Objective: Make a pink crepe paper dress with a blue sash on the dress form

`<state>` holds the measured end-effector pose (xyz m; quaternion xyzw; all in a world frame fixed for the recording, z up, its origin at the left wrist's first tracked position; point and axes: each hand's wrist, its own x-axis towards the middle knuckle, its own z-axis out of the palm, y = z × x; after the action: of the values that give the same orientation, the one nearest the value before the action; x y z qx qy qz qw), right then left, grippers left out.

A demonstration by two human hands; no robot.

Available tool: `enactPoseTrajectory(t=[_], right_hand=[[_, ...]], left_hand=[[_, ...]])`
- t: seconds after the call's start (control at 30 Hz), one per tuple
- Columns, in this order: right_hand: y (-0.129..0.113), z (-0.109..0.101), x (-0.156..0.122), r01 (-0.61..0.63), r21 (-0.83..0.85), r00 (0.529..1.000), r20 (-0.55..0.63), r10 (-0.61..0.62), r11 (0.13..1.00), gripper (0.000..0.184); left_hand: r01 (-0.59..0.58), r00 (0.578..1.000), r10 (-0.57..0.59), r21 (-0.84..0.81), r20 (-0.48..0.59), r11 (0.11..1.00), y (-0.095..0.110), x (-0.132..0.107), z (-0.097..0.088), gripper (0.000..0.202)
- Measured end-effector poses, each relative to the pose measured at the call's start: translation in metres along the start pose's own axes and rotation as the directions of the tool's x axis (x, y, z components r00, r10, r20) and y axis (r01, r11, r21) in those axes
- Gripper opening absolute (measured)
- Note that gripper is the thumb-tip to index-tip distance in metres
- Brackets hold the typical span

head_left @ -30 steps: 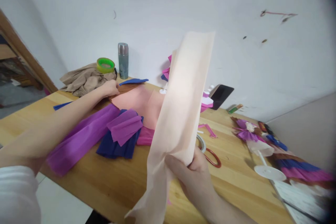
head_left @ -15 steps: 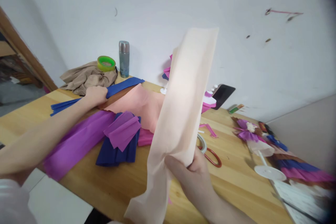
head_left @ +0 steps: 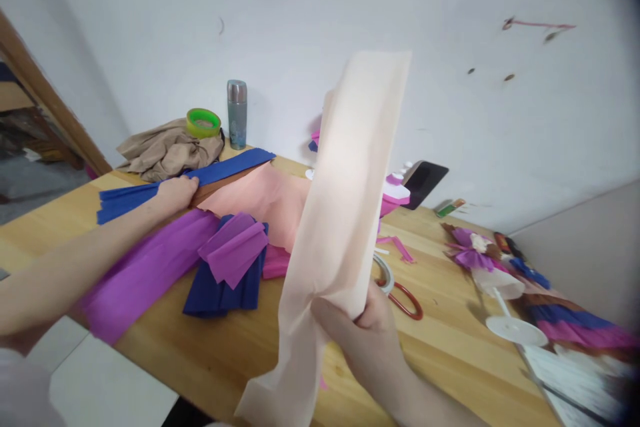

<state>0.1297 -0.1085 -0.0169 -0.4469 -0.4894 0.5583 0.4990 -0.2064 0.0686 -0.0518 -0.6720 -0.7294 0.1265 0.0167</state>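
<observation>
My right hand (head_left: 365,337) is closed round a long strip of pale peach crepe paper (head_left: 345,193) and holds it upright over the wooden table (head_left: 450,333). My left hand (head_left: 176,191) reaches out to the far left and grips a long blue crepe strip (head_left: 215,173) that lies across a brown strip (head_left: 223,185). Beside that hand lie a salmon pink sheet (head_left: 265,200), a long purple sheet (head_left: 145,273) and a folded purple piece (head_left: 235,250) on dark blue paper (head_left: 220,290).
At the back stand a grey flask (head_left: 237,113), a green tape roll (head_left: 203,123) and a crumpled tan cloth (head_left: 165,150). Red-handled scissors (head_left: 403,297) lie behind the peach strip. A dark phone (head_left: 423,183) leans on the wall. Paper dolls on white stands (head_left: 500,280) fill the right side.
My left hand has drawn back toward the left, pulling the blue strip out along the table so more of it shows. The right hand keeps the peach strip raised almost unmoved.
</observation>
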Motion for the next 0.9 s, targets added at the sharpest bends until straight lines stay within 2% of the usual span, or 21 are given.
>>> enactPoseTrajectory(t=[0.27, 0.37, 0.43, 0.57, 0.73, 0.83, 0.9], right_hand=[[0.001, -0.001, 0.000, 0.003, 0.012, 1.000, 0.015, -0.004, 1.000, 0.011], [0.002, -0.001, 0.000, 0.005, 0.009, 1.000, 0.005, -0.005, 1.000, 0.010], [0.002, -0.001, 0.000, 0.008, 0.005, 1.000, 0.002, -0.008, 1.000, 0.011], [-0.001, 0.000, 0.000, 0.038, -0.005, 0.999, 0.002, -0.038, 0.999, 0.010], [-0.002, -0.001, -0.001, 0.046, -0.043, 0.999, -0.023, -0.047, 0.998, 0.007], [-0.002, -0.001, -0.001, 0.042, -0.065, 0.998, -0.035, -0.044, 0.997, 0.009], [-0.003, -0.001, -0.001, 0.040, -0.076, 0.999, -0.026, -0.042, 0.996, 0.010]], left_hand=[[-0.064, 0.998, 0.064, 0.069, 0.003, 0.996, -0.011, 0.002, -0.033, 0.035], [-0.183, 0.982, 0.181, 0.026, 0.057, 0.983, 0.000, -0.003, -0.031, 0.031], [-0.291, 0.951, 0.293, -0.036, 0.099, 0.956, 0.009, -0.007, -0.027, 0.023], [-0.407, 0.905, 0.417, -0.116, 0.082, 0.906, 0.020, -0.014, -0.027, 0.025], [-0.401, 0.903, 0.417, -0.143, 0.107, 0.905, 0.022, -0.042, -0.028, 0.023], [-0.347, 0.919, 0.371, -0.170, 0.131, 0.922, 0.025, -0.066, -0.013, 0.015], [-0.301, 0.943, 0.324, -0.213, 0.081, 0.929, 0.026, -0.074, 0.000, 0.022]])
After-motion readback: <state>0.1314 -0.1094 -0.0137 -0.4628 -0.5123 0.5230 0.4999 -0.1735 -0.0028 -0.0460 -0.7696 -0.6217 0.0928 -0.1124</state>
